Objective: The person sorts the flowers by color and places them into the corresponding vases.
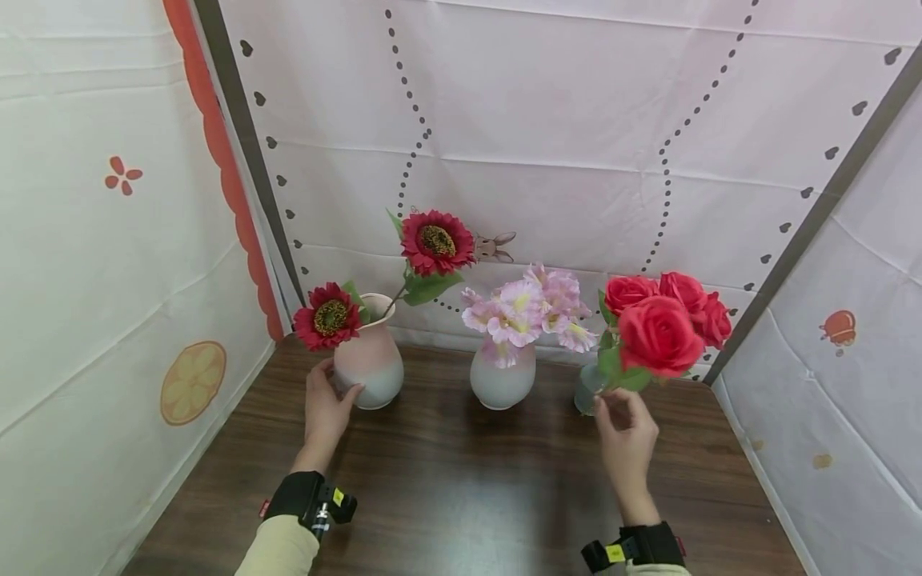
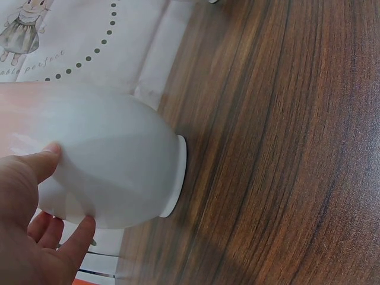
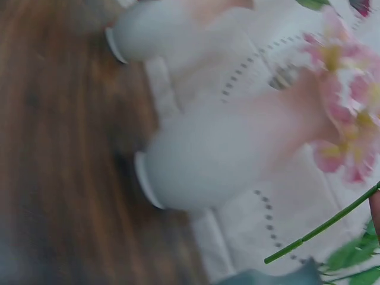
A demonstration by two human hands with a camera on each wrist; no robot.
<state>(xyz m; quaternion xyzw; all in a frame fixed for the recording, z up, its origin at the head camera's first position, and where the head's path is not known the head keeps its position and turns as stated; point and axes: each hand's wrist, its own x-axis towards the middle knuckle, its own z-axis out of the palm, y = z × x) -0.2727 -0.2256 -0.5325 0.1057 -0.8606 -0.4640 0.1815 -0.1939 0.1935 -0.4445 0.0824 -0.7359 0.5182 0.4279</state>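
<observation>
My left hand [image 1: 330,408] grips the side of a pink-and-grey vase [image 1: 370,368]; in the left wrist view its thumb and fingers [image 2: 80,237] lie against the vase's lower body. Two dark red sunflower-like blooms [image 1: 437,242] stand in this vase, one leaning left, one rising right. My right hand [image 1: 628,436] is beside a small blue-green vase [image 1: 589,388], under the red roses [image 1: 661,336]. Between its fingertips it pinches a green rose stem [image 3: 320,227], whose cut end hangs free in the right wrist view. Where the stem meets its bloom is hidden.
A second pink-and-grey vase [image 1: 502,380] with pale pink flowers [image 1: 529,308] stands between the hands. The vases stand on a dark wooden table [image 1: 461,496], near its back edge. Printed white cloth [image 1: 540,96] hangs behind and on both sides.
</observation>
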